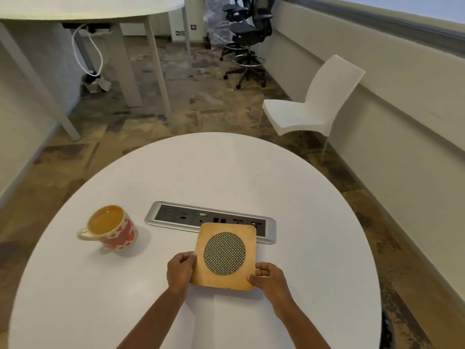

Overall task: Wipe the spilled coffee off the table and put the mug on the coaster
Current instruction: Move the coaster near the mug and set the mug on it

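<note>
A person's left grip (180, 269) and right grip (268, 277) clasp the near corners of a square wooden coaster (225, 255), fingers curled over its left and right edges, low over the round white tabletop (226, 167); whether it touches the surface cannot be told. Its far edge covers part of a silver socket panel (191, 217) set into the tabletop. The heart-patterned mug (110, 229) stands upright to the left, well apart from the coaster, handle pointing left. Beyond, a white chair (314, 102), dark office chairs (247, 34) and a second white table (75, 8) stand on the floor.
</note>
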{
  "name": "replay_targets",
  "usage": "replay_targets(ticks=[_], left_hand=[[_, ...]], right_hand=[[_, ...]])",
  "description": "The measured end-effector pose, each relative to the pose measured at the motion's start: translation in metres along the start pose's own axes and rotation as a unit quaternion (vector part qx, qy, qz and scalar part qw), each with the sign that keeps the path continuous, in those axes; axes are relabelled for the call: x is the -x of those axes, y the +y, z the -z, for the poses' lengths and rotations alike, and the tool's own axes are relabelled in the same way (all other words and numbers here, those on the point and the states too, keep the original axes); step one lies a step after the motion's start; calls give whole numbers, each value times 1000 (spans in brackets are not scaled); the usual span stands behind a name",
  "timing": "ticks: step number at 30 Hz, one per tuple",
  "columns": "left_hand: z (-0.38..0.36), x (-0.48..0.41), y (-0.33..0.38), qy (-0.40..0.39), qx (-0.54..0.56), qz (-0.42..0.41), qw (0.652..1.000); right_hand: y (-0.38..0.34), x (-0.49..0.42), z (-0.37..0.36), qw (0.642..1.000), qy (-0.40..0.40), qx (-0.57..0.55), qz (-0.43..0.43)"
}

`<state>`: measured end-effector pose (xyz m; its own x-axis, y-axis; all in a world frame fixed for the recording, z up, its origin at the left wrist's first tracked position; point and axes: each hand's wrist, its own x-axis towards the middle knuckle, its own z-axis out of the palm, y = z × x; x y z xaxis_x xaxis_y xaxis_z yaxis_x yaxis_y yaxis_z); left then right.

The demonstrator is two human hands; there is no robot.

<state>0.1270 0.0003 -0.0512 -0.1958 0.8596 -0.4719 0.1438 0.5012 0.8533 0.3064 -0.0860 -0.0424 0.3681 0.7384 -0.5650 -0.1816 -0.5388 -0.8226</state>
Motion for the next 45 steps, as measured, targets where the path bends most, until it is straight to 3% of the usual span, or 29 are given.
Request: replay_targets(ticks=[10, 18, 35, 45], left_hand=[[87, -27, -23, 36, -131, -35, 990], [108, -36, -22, 26, -197, -72, 977], [111, -19, -21, -8, -254, -121, 960], [141, -33, -4, 50, -227, -128, 964]], right_hand=[[27, 28, -90, 999, 1, 48, -24], [33, 39, -120, 995, 38, 92, -18], [38, 59, -121, 967, 84, 242, 14], [9, 54, -145, 947, 63, 298, 98]])
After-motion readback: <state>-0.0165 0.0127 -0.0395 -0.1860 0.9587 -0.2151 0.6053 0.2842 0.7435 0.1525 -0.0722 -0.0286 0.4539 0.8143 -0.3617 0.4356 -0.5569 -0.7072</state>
